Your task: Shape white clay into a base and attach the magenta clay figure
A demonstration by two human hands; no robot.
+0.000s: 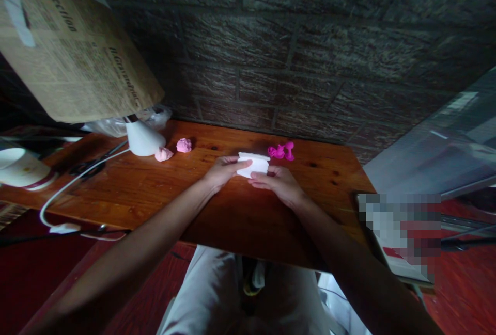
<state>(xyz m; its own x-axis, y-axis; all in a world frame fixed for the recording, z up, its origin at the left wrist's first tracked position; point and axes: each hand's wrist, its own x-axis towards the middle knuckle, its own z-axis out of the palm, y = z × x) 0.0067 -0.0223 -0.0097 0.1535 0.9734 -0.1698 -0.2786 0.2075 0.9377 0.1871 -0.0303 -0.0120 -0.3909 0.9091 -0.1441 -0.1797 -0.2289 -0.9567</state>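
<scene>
Between my two hands, over the middle of the wooden table, is a folded white piece [253, 165] that looks like paper or tissue. My left hand [225, 171] grips its left side, thumb lying across the face. At the right edge my right hand [276, 182] is closed on the same piece, thumb in front and fingers partly hidden. Just behind my right hand lie bright magenta crinkled pieces [281, 151]. Farther left on the table sit a pink crumpled ball [184, 145] and a paler pink one [164, 154], both apart from my hands.
A lamp with a white base [143, 139] and printed paper shade [89, 56] stands at the left, its white cable [58, 193] running over the front edge. A white cup [23, 167] is at far left. The brick wall [263, 56] bounds the wooden table [155, 188] behind.
</scene>
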